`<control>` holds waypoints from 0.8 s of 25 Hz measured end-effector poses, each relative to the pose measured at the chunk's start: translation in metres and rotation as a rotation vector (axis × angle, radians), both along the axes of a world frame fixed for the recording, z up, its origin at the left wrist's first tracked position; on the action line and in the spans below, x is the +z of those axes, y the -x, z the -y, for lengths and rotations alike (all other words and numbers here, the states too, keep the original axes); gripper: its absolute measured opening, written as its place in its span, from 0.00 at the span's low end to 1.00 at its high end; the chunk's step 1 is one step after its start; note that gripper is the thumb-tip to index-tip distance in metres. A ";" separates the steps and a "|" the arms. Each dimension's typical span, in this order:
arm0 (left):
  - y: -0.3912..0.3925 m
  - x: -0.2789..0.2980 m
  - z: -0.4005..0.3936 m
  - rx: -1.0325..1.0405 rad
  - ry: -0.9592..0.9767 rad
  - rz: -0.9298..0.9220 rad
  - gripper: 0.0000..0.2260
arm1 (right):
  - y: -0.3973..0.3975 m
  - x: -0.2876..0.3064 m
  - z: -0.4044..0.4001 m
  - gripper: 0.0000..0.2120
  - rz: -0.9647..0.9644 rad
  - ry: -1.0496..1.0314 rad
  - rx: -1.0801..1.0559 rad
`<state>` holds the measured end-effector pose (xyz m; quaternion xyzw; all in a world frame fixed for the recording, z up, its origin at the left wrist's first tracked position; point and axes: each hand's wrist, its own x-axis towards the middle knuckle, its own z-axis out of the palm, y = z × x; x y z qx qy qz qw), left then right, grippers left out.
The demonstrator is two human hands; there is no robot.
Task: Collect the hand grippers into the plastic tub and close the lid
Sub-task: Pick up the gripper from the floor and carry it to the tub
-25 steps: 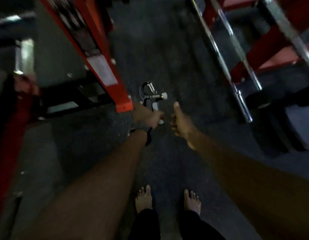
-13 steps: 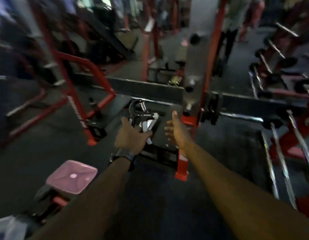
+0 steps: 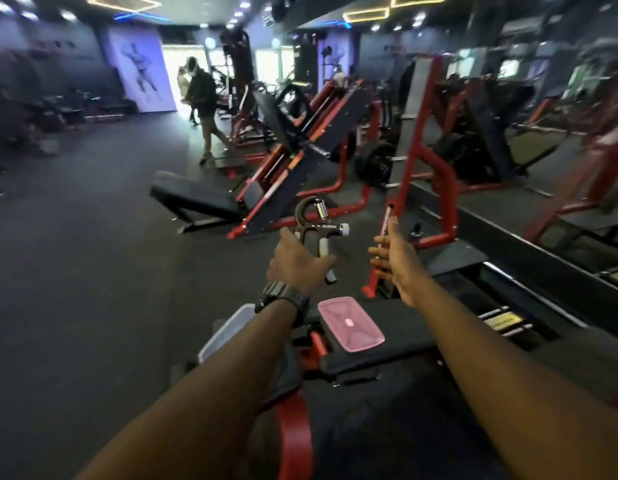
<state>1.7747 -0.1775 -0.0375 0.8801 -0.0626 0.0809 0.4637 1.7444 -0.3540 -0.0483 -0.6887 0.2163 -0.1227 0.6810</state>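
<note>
My left hand is shut on the grey handles of a black hand gripper with a steel spring on top, held upright at chest height. My right hand hovers beside it, fingers apart, holding nothing. Below my hands a pink lid lies flat on a black bench pad. Left of the lid, a clear plastic tub shows only one edge; my left forearm hides the rest and its contents.
The black bench with a red frame stands directly in front of me. Red and black gym machines fill the middle and right. A person walks at the far back. Dark rubber floor stretches to the left.
The view has swung up from the floor to the gym hall. The bench with lid and tub has come under my hands. My left hand keeps the gripper; my right hand has opened.
</note>
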 end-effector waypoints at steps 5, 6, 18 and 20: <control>-0.023 -0.024 -0.102 0.196 0.060 -0.082 0.31 | -0.052 -0.013 -0.097 0.34 -0.043 0.023 0.143; -0.026 -0.032 -0.117 0.227 0.062 -0.102 0.30 | -0.061 -0.016 -0.113 0.34 -0.063 0.023 0.173; -0.066 -0.136 -0.157 0.621 0.162 -0.366 0.29 | -0.171 -0.112 -0.195 0.35 -0.285 0.129 0.648; -0.079 -0.148 -0.147 0.720 0.171 -0.386 0.32 | -0.191 -0.127 -0.185 0.35 -0.332 0.150 0.721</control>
